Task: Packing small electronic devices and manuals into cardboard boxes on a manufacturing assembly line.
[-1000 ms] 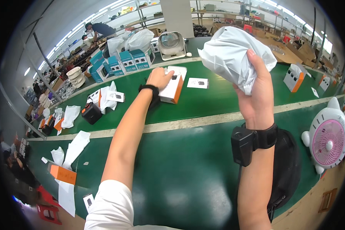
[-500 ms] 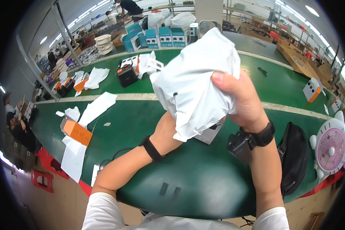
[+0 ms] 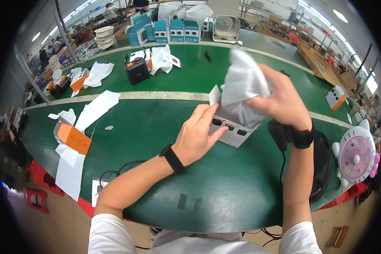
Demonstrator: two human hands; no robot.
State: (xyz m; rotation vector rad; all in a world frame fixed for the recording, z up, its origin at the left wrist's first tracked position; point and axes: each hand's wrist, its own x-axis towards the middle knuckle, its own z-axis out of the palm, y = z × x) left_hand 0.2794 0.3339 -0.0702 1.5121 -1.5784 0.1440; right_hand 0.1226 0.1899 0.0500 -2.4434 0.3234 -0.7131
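My right hand (image 3: 279,95) grips a white plastic bag (image 3: 243,80) by its side, thumb across the front. Whatever the bag wraps is hidden, and its top is blurred by motion. The bag's lower end sits in the mouth of an open white box (image 3: 228,136) with small black device pictures on its front. One flap (image 3: 215,95) stands up at the box's left. My left hand (image 3: 197,133) holds the box at its left side, fingers along the edge and thumb on the front. A black block with a cable (image 3: 278,134) is beside my right wrist.
An orange box (image 3: 74,139) lies with white sheets at left. Across the green table (image 3: 165,114) are a black device (image 3: 136,71) and crumpled white wrapping (image 3: 158,59). Blue boxes (image 3: 177,31) line the back. A black pouch (image 3: 324,169) and pink-white fan (image 3: 355,158) stand right.
The white bag has moved from in front of me down into the box's mouth. My left hand has come from behind the bag to the box's left side. The view has shifted slightly.
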